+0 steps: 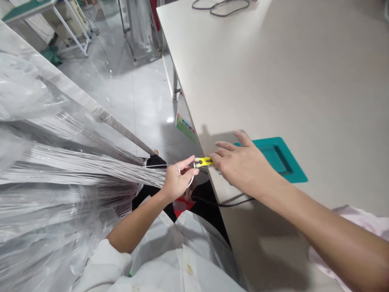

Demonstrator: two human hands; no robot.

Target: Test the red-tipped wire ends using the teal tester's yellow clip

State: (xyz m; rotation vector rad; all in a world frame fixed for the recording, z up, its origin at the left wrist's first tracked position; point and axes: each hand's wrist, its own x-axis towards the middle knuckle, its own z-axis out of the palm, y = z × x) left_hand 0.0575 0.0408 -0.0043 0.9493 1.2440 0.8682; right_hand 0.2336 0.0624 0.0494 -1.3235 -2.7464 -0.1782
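My left hand (179,178) is closed in a pinch on a thin white wire (191,183), just off the table's edge. Part of the wire curves below my fingertips. Right at those fingertips is the front end of a small yellow tool (204,162), shaped like snips; its exact kind is hard to make out. The fingers of my right hand (235,162) close on the tool's other end, with the index finger raised and the thumb hidden. Under and beyond this hand lies a teal tray (293,168) with a recessed middle.
Long bundles of white wires (91,162) in clear plastic hang along a rail (112,123) at my left. A black cable (225,205) crosses the edge of the pale table (273,81); another cable (225,5) lies coiled at the back. Pinkish cloth (361,227) sits at the right.
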